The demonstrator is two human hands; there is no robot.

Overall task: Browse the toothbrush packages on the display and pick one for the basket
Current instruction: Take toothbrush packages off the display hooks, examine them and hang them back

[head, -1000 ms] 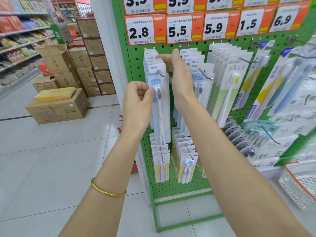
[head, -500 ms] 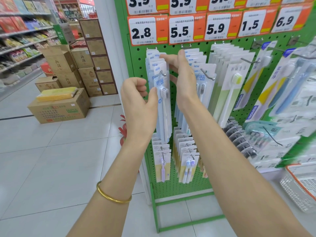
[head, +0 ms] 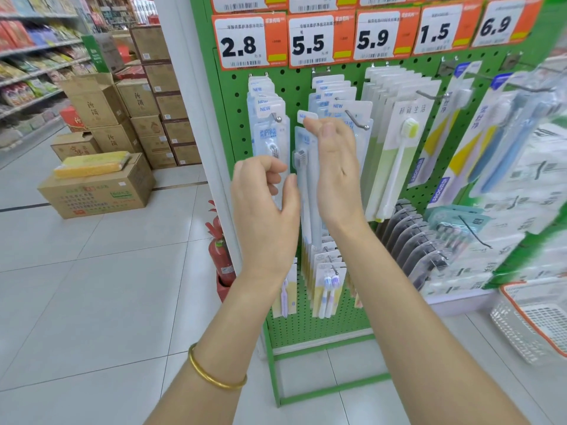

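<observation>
Head view, from the left: my left hand (head: 264, 207) has its fingers curled and its thumb laid at the left edge of the toothbrush package (head: 306, 191). I cannot tell whether it truly grips the card. The package hangs upright in the air between the two front rows, its tab on neither peg. My right hand (head: 336, 170) pinches its top between thumb and forefinger. The basket (head: 515, 335) sits low at the far right, well apart.

I judge the weak point to be that single pinch on a thin, slick card. If the left thumb comes away, the long pack could swing or slip to the floor. A carry rightward would also pass the steel hook (head: 357, 121) just beside my right hand, then more pegs, and a tab catching there could drag neighbouring packs off. The basket lies at the blurred edge of my view, so a blind drop might miss it.

Readable writing, left to right:
- The cartons (head: 95, 102) are marked 汾酒.
- The price tags (head: 310, 41) read 2.8, 5.5, 5.9, 1.5 and 6.9.
- "NEW" is printed on the hanging packs (head: 337, 105).
- 生活 ends the title on the green-brush pack (head: 408, 139).

Smaller print is too blurred.
</observation>
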